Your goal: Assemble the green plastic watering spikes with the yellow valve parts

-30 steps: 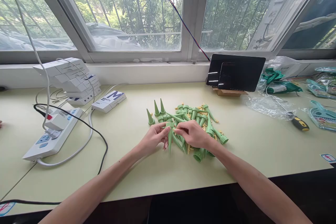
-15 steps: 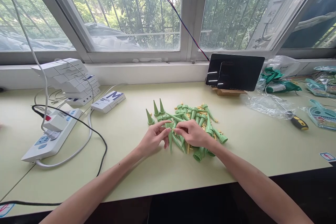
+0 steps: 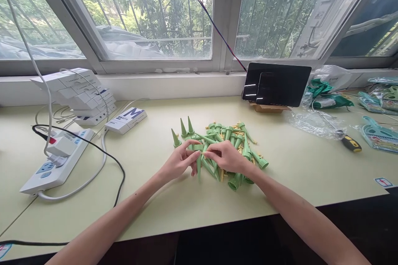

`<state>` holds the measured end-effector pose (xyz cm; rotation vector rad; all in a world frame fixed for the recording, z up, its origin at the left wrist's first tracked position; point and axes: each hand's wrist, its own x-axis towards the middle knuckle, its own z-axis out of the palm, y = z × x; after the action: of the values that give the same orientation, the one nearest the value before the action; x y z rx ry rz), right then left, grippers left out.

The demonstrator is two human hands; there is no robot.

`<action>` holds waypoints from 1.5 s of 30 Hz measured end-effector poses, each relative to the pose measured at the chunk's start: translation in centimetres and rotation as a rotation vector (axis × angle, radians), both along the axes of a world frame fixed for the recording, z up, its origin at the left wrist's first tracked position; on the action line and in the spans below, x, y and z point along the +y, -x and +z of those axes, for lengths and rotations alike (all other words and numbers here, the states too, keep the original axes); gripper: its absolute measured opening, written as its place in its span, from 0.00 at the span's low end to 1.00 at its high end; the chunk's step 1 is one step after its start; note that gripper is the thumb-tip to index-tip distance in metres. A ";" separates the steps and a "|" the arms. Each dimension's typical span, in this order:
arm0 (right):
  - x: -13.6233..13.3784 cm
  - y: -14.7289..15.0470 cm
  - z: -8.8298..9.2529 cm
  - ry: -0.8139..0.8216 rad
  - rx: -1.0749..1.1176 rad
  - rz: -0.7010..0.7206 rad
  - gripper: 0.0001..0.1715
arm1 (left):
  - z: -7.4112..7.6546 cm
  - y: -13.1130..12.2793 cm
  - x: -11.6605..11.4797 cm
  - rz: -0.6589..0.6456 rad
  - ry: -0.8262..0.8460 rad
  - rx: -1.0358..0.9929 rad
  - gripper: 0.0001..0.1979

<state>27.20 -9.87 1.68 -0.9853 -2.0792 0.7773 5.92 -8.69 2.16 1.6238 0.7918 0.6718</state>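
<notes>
My left hand (image 3: 178, 162) is closed around the wide collar of a green plastic watering spike (image 3: 199, 169), whose point hangs downward. Right beside it, my right hand (image 3: 227, 158) is pinched at the spike's side, just under the collar. What sits between those fingertips is too small and covered to make out. Behind and under my right hand lies a heap of similar green spikes (image 3: 247, 154) mixed with small yellow plastic pieces (image 3: 222, 175). Left of the heap, several spikes (image 3: 183, 128) stand point up on their caps.
A white power strip (image 3: 59, 165) with plugs and cables lies at left, near stacked white boxes (image 3: 90, 95) and a single box (image 3: 126, 121). A dark tablet (image 3: 280, 85) leans on a cardboard stand at the back. A screwdriver (image 3: 351, 143) and plastic-wrapped packs (image 3: 381, 132) lie at right.
The whole view has shifted slightly, so things sit a little farther left. My right fingertips remain at the held spike, and my left hand keeps its grip on it.
</notes>
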 end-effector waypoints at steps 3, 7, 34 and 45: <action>0.1 -0.1 0.0 0.015 -0.018 0.012 0.22 | 0.3 0.8 0.5 -0.060 0.003 0.036 0.16; 0.2 -0.3 0.0 -0.018 -0.030 -0.021 0.24 | 1.1 2.2 1.2 -0.117 -0.043 0.169 0.15; 1.1 -1.7 0.1 -0.153 -0.055 -0.131 0.26 | 0.3 2.5 2.7 0.007 -0.387 0.371 0.20; 1.5 -1.7 -0.5 -0.189 -0.131 -0.146 0.18 | -1.9 1.9 2.9 0.056 -0.728 0.530 0.20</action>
<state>28.90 -8.35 1.17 -1.0922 -2.1185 0.4437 4.01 -5.77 0.29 2.5138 1.0409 0.6077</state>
